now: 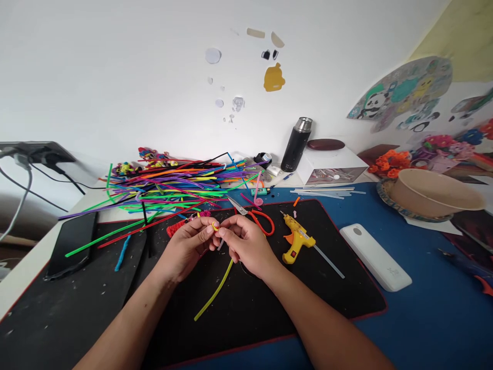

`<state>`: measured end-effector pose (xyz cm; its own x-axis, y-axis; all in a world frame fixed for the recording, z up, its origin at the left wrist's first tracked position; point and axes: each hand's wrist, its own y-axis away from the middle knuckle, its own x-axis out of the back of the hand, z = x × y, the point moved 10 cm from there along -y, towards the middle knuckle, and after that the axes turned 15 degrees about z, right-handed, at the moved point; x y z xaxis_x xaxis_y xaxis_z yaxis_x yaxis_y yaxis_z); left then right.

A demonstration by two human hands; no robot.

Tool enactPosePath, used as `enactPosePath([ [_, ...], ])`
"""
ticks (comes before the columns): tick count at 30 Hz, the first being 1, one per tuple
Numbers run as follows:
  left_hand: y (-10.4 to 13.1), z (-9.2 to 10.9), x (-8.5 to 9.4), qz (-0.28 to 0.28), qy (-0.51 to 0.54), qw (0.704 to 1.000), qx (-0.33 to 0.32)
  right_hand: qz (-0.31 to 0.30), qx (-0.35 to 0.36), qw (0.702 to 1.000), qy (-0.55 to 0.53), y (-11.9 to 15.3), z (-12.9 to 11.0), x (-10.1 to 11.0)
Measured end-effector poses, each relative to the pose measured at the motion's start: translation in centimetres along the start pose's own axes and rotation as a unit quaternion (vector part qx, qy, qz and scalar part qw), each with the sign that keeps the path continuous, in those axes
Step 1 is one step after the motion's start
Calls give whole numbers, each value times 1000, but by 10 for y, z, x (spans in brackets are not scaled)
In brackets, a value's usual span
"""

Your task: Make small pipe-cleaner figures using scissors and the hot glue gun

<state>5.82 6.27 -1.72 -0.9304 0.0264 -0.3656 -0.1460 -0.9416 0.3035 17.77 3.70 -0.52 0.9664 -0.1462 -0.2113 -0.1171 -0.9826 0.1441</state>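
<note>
Both my hands meet over the black mat, fingers closed in pinches. Between their fingertips is a small yellow curled pipe cleaner piece. My left hand grips it from the left, and my right hand from the right. A long yellow-green pipe cleaner extends down from beneath my right hand onto the mat. Red-handled scissors lie just behind my right hand. To the right rests a yellow glue gun with a clear glue stick in its rear.
Many coloured pipe cleaners are heaped at the back left. A black phone lies at the left. Behind stand a black flask and a white box. A white power bank and a beige bowl are at the right.
</note>
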Motion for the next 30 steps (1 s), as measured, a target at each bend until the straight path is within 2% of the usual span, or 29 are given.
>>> enactPosePath([
  [11,3,3,-4,-7,-7,1000,-9,-6,2,1000,-1,-1,6,0],
  [15,0,4,0,3,15,1000,-6,1,19,1000,12,-1,0,3],
  [17,-3,6,5,21,31,999,-7,21,39,999,17,-4,-8,10],
  [22,-10,12,13,39,63,997,-21,122,59,991,13,-16,-25,42],
  [26,-12,15,16,44,69,996,-24,104,88,982,132,-17,-45,47],
  [30,-12,17,19,49,77,995,-28,82,144,939,300,-16,-61,48],
])
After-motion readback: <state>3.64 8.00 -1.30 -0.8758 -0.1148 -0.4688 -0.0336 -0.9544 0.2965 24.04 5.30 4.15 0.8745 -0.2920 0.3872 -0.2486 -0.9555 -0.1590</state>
